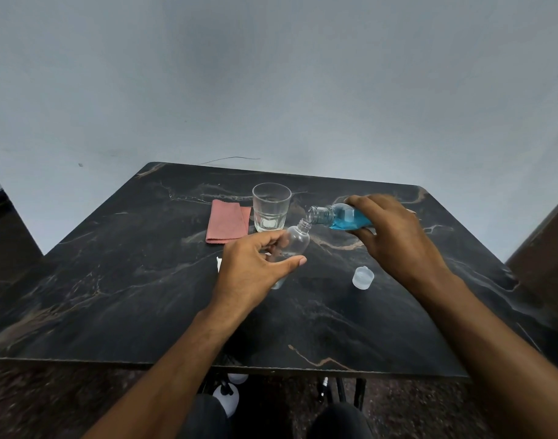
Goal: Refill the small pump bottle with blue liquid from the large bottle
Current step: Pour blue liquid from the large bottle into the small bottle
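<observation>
Tipping the large bottle (347,218) sideways, the right hand (394,232) wraps it from above; left hand (255,267) fingers clasp the tilted small bottle (295,242), mouths nearly meeting above the table (113,280).

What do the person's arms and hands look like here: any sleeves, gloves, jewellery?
Both forearms are bare to the frame edge, with no sleeves visible. The left hand and right hand wear no gloves, and no rings, watch or bands are visible.
</observation>
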The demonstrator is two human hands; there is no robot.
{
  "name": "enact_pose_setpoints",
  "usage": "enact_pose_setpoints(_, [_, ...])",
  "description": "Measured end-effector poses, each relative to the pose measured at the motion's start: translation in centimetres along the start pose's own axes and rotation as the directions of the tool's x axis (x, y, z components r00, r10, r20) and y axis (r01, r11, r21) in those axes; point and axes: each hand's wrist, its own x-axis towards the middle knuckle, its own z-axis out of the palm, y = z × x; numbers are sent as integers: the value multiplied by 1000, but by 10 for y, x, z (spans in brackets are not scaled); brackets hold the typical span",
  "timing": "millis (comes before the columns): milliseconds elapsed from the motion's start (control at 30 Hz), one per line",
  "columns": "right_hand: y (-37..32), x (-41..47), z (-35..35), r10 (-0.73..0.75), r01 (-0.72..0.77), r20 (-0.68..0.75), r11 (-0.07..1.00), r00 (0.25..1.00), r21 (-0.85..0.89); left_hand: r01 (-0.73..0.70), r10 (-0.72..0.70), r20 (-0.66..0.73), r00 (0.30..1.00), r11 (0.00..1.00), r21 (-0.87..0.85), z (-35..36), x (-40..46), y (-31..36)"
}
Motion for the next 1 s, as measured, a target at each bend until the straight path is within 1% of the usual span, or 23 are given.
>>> enact_pose_setpoints(400, [0,-1,-4,-10,10,3,1000,1000,-12,13,-13,0,1000,1000,11,1,-1,0])
enact_pose_setpoints(600, [0,-1,-5,-22,22,0,1000,1000,-14,17,-17,0,1000,1000,-13,3,-3,0])
enact_pose_setpoints(1000, [0,2,-6,-43,43,4,998,999,-36,-9,9,-3,1000,1000,2,2,-2,-1])
